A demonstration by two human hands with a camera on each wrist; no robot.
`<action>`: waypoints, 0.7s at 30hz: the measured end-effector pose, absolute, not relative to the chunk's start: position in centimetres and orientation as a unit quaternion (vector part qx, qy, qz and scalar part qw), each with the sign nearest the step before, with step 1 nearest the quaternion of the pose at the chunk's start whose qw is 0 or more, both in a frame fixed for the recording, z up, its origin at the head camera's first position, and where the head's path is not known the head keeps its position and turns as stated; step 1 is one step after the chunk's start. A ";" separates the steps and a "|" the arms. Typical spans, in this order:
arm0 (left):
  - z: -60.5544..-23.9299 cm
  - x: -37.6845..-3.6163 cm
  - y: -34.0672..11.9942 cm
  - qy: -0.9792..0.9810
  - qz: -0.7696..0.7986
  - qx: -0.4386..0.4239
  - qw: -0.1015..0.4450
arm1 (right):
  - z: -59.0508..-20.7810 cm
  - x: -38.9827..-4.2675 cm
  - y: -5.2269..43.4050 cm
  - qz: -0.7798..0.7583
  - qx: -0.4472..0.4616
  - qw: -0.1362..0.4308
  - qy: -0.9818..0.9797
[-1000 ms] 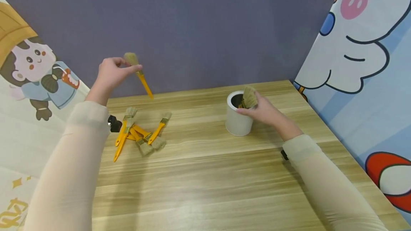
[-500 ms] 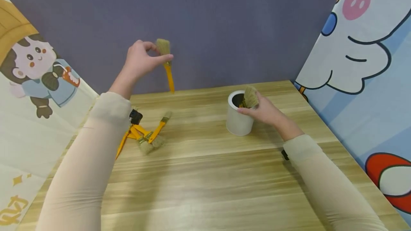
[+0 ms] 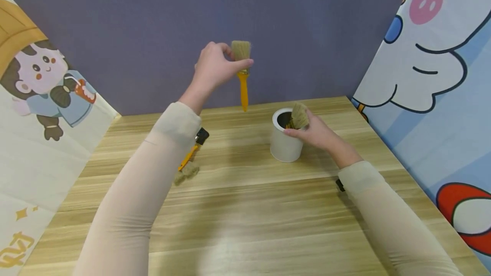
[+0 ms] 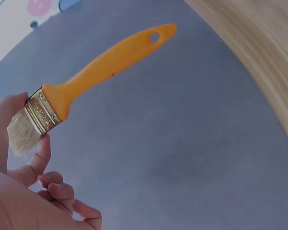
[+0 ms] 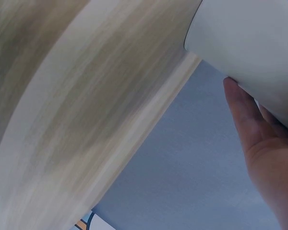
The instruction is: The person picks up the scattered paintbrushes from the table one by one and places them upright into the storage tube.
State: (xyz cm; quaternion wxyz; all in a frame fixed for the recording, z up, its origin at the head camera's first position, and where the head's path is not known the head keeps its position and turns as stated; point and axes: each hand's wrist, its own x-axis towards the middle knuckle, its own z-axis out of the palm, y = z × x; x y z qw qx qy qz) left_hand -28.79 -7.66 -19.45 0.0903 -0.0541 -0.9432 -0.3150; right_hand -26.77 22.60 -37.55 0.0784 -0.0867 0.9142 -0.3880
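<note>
A close, tilted view is being given from the right wrist. A white cylindrical container is filling the upper right corner, its smooth curved wall being shown without its rim. The right hand is being pressed against the container's wall from the lower right, with a thumb or finger lying along the white surface and touching it. A light wooden tabletop is stretching diagonally across the left half, its grain blurred. Beyond the table's pale edge, a plain grey-blue wall is being seen. A small patch of a blue and orange picture is showing at the bottom edge.
</note>
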 end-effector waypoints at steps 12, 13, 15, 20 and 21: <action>-20.9 -28.2 -0.6 -0.945 -0.302 -0.083 0.095 | -37.4 -26.8 22.7 -0.393 -0.097 0.090 0.910; -21.2 -28.2 -0.2 -0.945 -0.301 -0.083 0.096 | -37.4 -26.8 22.7 -0.393 -0.098 0.091 0.910; -21.7 -28.2 0.6 -0.944 -0.301 -0.086 0.101 | -37.4 -26.8 22.7 -0.396 -0.097 0.094 0.908; -23.3 -28.4 2.0 -0.944 -0.300 -0.093 0.097 | -37.4 -26.8 22.7 -0.396 -0.082 0.105 0.909; -23.5 -28.4 2.2 -0.945 -0.297 -0.094 0.094 | -37.4 -26.8 22.8 -0.397 -0.083 0.104 0.908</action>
